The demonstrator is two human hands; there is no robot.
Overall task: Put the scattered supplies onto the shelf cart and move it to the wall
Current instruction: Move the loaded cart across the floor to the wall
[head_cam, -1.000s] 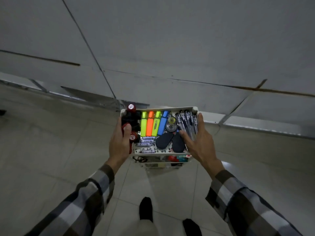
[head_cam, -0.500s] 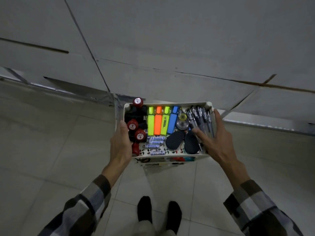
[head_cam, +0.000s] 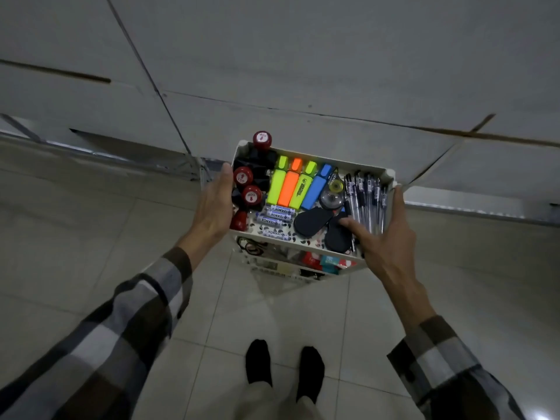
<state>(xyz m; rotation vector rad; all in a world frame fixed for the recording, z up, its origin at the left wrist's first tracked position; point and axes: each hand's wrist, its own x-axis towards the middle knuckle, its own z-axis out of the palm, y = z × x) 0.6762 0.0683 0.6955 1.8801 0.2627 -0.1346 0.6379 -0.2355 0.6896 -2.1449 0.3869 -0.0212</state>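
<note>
White plastic is framing the shelf cart (head_cam: pixel 312 237), which is sitting at the centre of the frame and now reaching the foot of the wall (head_cam: pixel 303 71); a second ago it was standing farther back on the tiled floor (head_cam: pixel 91 237), with a strip of floor showing beyond its far rim. That gap is closing, so the move to the wall is looking nearly done, and the top tray is already carrying the supplies: highlighters (head_cam: pixel 298 186), pens (head_cam: pixel 366 198), red-capped stamps (head_cam: pixel 251 195), batteries (head_cam: pixel 277 218). The left hand (head_cam: pixel 212 207) is pressing flat against the left rim, fingers straight and together. The right hand (head_cam: pixel 385 234) is holding the right rim, fingers loosely spread, thumb lying over the tray by the dark oval cases (head_cam: pixel 312 221). Open floor is lying to the left and right of the cart; ahead, the wall's base and a metal strip (head_cam: pixel 472 209) at centre right are leaving hardly any room, so a gentle last push is probably enough
</note>
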